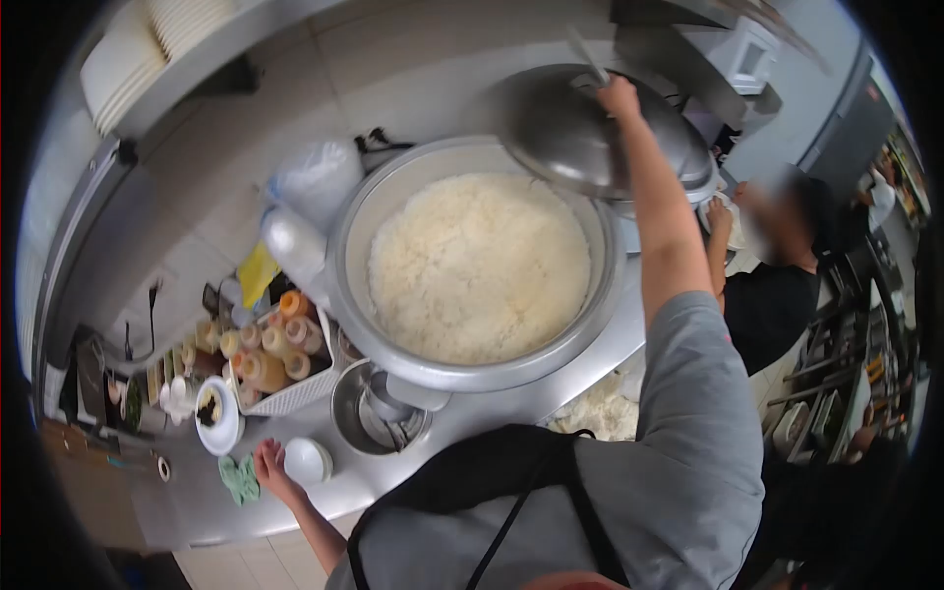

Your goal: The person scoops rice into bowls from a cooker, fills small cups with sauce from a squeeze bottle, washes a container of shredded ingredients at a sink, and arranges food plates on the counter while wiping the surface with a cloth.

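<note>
A big round rice cooker pot (470,371) full of cooked white rice (482,265) stands in front of me. Beyond its right side, my right hand (619,95) is closed at the top of a domed metal lid (570,147), which overlaps the pot's rim. A pale, flat, long piece (588,54) sticks out past that hand; motion blur hides what it is. My left hand (275,469) is low on the left, fingers loosely apart, beside a white bowl (309,460). Whether it touches the bowl I cannot tell. A green cloth (239,479) lies just left of it.
Left of the pot are a metal pan (349,413) holding utensils, a white basket (295,395) of sauce bottles, a plate (225,433) with food and plastic bags (315,182). Stacked pale dishes (123,79) sit upper left. A co-worker (777,285) in black stands at right.
</note>
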`<state>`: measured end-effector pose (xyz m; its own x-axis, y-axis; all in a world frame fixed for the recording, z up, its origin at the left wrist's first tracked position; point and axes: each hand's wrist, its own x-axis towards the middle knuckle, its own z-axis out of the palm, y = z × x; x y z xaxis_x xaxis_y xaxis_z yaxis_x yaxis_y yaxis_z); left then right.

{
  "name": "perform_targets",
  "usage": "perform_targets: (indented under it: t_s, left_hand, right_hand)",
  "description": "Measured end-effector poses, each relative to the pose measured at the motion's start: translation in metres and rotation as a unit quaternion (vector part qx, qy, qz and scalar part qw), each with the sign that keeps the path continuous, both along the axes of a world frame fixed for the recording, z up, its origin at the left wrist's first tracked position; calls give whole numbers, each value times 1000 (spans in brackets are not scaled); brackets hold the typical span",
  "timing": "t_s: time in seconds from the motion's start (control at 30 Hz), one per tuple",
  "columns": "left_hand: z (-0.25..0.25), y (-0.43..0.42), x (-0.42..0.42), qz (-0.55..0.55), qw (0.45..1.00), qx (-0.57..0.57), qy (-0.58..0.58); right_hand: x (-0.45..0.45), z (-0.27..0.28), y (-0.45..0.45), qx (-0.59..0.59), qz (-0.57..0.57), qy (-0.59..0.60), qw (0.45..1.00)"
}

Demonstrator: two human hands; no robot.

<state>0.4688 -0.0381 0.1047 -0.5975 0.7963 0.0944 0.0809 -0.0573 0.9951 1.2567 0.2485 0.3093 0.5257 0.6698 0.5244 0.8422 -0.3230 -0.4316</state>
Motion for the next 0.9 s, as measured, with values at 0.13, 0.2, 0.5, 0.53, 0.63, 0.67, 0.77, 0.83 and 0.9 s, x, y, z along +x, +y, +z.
perform_targets:
  t_s: [0.13, 0.2, 0.5, 0.53, 0.63, 0.67, 0.77, 0.83, 0.9]
  left_hand:
    - [4, 7, 9, 2, 1000, 15, -24]
    - [6, 12, 23, -9, 999, 18, -27]
    - [35, 62, 121, -160, 973, 70, 153]
    - [54, 63, 144, -182, 950, 107, 231]
    - [94, 65, 202, -254, 889, 210, 318]
    - [102, 64, 216, -264, 873, 227, 341]
    - [113, 58, 250, -285, 839, 266, 379]
    - [113, 53, 259, -291, 813, 246, 440]
    - [112, 53, 263, -295, 783, 224, 500]
  right_hand:
    - [3, 1, -9, -3, 17, -28, 999]
    - [26, -1, 2, -30, -1, -45, 999]
    - [-98, 53, -49, 196, 265, 193, 924]
    - [-109, 55, -49, 194, 267, 194, 924]
    - [-148, 53, -48, 125, 383, 174, 899]
    - [-164, 44, -45, 120, 410, 112, 897]
    - [-212, 11, -44, 141, 331, -316, 878]
    - [-243, -2, -52, 91, 258, -431, 860]
    - [-257, -22, -38, -76, 241, -524, 814]
